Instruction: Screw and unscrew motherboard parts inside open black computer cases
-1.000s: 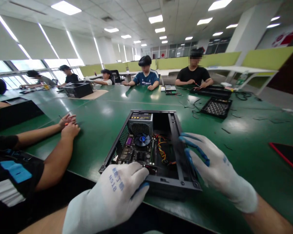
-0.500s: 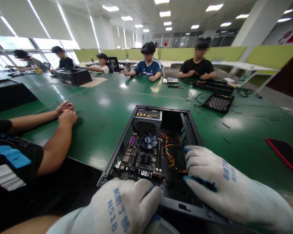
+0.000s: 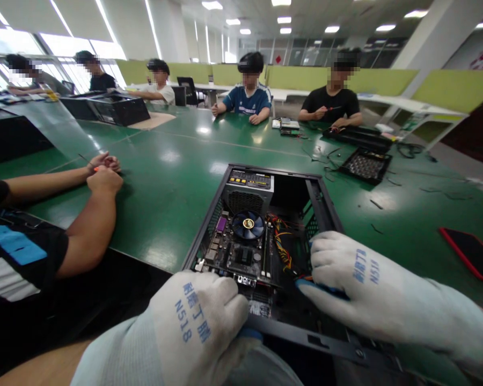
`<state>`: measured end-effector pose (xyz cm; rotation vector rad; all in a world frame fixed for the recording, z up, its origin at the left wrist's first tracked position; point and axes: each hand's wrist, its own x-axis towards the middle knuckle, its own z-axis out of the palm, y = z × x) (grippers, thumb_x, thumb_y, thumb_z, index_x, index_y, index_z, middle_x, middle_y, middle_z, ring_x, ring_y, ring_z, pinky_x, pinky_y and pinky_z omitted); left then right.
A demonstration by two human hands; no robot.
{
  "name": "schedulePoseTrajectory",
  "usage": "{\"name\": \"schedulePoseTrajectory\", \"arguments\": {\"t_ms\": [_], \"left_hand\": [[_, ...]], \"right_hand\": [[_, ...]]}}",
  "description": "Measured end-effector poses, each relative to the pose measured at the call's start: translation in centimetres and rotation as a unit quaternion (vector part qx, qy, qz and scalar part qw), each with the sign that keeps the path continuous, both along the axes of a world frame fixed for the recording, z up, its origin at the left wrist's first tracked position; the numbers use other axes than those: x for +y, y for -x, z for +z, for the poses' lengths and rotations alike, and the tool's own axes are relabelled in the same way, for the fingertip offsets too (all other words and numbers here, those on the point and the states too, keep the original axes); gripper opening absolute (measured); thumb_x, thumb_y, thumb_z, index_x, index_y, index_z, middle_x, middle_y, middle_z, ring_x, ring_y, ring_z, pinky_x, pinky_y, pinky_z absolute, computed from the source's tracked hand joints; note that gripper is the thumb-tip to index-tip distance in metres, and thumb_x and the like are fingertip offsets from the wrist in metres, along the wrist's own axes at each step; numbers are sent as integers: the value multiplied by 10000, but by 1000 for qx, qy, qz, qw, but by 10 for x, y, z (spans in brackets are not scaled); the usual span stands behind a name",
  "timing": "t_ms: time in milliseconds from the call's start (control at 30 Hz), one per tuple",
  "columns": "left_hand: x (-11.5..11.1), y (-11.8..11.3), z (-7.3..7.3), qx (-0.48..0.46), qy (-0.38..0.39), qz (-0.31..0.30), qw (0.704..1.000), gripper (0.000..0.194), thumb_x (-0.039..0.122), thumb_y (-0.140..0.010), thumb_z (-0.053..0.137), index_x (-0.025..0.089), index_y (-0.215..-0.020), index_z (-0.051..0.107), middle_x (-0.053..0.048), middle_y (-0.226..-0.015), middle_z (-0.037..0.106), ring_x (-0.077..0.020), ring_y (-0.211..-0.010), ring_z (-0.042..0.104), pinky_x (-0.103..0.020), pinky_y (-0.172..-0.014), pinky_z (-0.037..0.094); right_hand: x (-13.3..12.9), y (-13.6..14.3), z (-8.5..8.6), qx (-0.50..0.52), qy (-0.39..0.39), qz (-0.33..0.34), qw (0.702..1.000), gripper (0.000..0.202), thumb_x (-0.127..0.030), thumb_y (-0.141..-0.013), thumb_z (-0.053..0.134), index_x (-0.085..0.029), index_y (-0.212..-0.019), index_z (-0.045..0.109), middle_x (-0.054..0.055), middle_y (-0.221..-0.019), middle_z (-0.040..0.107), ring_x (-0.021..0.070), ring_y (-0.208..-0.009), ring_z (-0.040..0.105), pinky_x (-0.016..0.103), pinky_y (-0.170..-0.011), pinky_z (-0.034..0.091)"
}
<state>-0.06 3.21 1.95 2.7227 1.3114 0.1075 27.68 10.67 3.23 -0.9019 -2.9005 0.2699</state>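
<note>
A: Since a second ago the right hand (image 3: 346, 271) has come in from just outside the computer case (image 3: 295, 332) to lie over its right side, and the case looks nearer the person, though the head has tilted too

B: So where is the case, and what is the left hand (image 3: 197, 313) doing?

A: It lies open side up at the near part of the green table (image 3: 156, 177), right before the person. The left hand is curled round its near edge and seems to hold it, fingertips hidden

B: And the right?

A: Fingers bent, thumb a narrow gap away on the inner side, near the coloured wires (image 3: 280, 241). Whether it pinches the frame, I cannot tell

B: Which step would you call this?

A: Shifting or steadying the case, I'd judge. The next move calls for an even hold on both sides, thumb clear of the wires

B: Any writing?

A: Both gloves (image 3: 187, 321) read "N518" in blue, beside Chinese characters. The power supply (image 3: 245, 199) bears a dark label (image 3: 251, 178) with yellow patches, too small to make out. The fan (image 3: 248, 225) has a round gold emblem (image 3: 248, 223), no brand I can read
</note>
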Motion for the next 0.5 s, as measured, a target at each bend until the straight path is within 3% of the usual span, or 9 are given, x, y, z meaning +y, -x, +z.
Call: {"name": "schedulePoseTrajectory", "arguments": {"t_ms": [133, 367, 500], "left_hand": [[1, -4, -2, 2, -3, -11, 1000, 147, 355, -922, 563, 234, -847, 599, -16, -823, 656, -187, -598, 562, -304, -490, 328], [-1, -13, -5, 1, -12, 3, 1000, 199, 411, -931, 569, 225, -864, 598, -26, -834, 652, -192, -631, 586, -294, -524, 395], [-2, -13, -8, -3, -20, 8, 1000, 226, 429, -940, 553, 223, -858, 597, -34, -820, 647, -198, -638, 604, -295, -532, 416]], "right_hand": [[18, 17, -3, -59, -10, 2, 998, 382, -442, -1028, 485, -216, -783, 672, 45, -833, 680, 196, -840, 617, 375, -858, 423], [57, 71, -21, -227, -121, 20, 966, 377, -482, -947, 608, -153, -1094, 720, 160, -1056, 729, 309, -984, 677, 431, -850, 484], [76, 103, -32, -308, -88, 22, 947, 235, -329, -915, 650, -131, -965, 766, 178, -965, 761, 306, -905, 728, 402, -782, 516]]}}
